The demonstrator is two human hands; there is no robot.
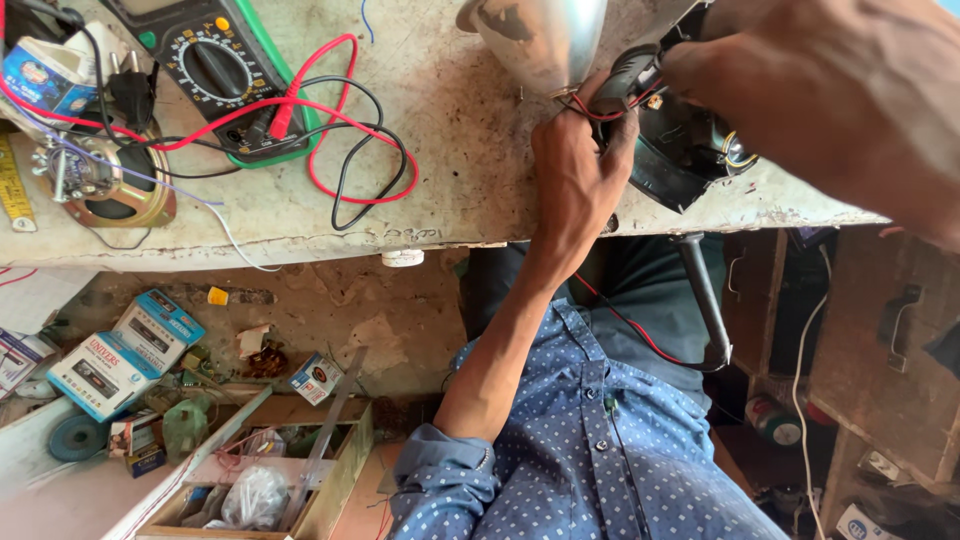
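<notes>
My left hand reaches up from a rolled blue dotted sleeve to the worn workbench. Its fingers are closed around thin red and black wires at the edge of a black housing. My right hand comes in from the upper right and grips a black ribbed part right above the left fingers. A shiny silver reflector stands just left of both hands. A red wire hangs down from the bench over my lap.
A green-edged multimeter with red and black leads lies at the bench's left, beside a bare speaker. Below are blue-and-white boxes, a wooden tray of parts and a tape roll. Wooden drawers stand on the right.
</notes>
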